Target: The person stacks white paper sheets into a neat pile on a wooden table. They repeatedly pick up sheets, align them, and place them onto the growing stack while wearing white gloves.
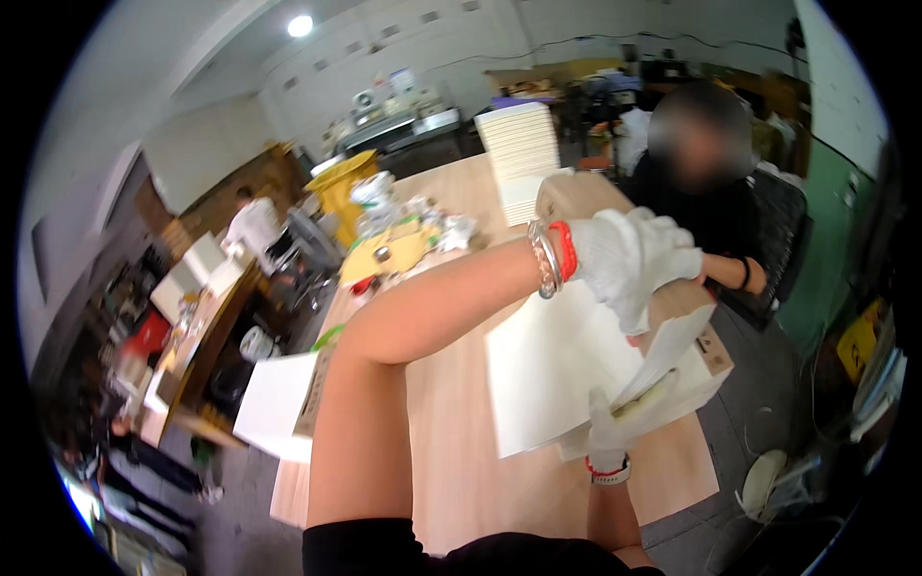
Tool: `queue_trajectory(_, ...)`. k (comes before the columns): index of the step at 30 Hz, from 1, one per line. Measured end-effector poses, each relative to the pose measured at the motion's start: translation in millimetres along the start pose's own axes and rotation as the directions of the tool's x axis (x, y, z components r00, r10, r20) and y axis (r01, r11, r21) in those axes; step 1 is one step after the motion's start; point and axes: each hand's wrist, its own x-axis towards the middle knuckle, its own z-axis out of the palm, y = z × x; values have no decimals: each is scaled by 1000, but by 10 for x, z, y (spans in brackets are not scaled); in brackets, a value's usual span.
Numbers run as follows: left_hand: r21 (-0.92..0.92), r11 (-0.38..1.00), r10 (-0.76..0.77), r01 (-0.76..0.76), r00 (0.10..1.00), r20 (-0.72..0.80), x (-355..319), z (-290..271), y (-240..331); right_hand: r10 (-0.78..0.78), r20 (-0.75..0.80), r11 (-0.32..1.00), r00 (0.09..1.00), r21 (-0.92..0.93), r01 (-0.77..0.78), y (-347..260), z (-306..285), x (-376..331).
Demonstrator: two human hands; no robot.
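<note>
On the table before me lies a stack of large white card sheets (552, 370) with brown printed edges on the right. My left hand (634, 264), in a white knitted glove, reaches across to the far right of the stack. Its fingers bend over a raised part with a brown edge, and the thumb tip presses against the white sheet. Nearer to me, my right hand (615, 427), also gloved, lies at the stack's near edge, thumb apart and fingers stretched out along the gap below the raised sheets.
A co-worker (696, 182) sits across the table, one forearm close to my left hand. Behind stands a tall pile of white pieces (523, 144). Another white piece with a brown edge (279, 398) lies on the left. A yellow bin (346, 187) and clutter stand beyond.
</note>
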Motion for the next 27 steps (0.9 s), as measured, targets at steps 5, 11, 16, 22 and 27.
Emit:
queue_trajectory(5, -159, 934, -353, 320, 895, -274, -1367, -519, 330, -177, 339, 953, 924, 292, 76, -918, 218, 93)
queue_trajectory(11, -610, 259, -965, 748, 175, -195, -3075, 137, 779, -126, 954, 991, 272, 109, 76, -1689, 727, 546)
queue_trajectory(16, -927, -33, -979, 373, -199, -45, -4079, 1632, 1930, 14, 974, 896, -228, 89, 436, -1718, 1241, -200)
queue_trajectory(22, -996, -83, -936, 11, -345, 74, -4306, 2371, 3127, 258, 832, 836, -491, 63, 545, -1602, 1371, -1266)
queue_trajectory(27, -984, 129, -978, -119, -177, -107, -4587, 3210, 3385, -76, 926, 760, -370, 294, 579, -1717, 1188, -1832)
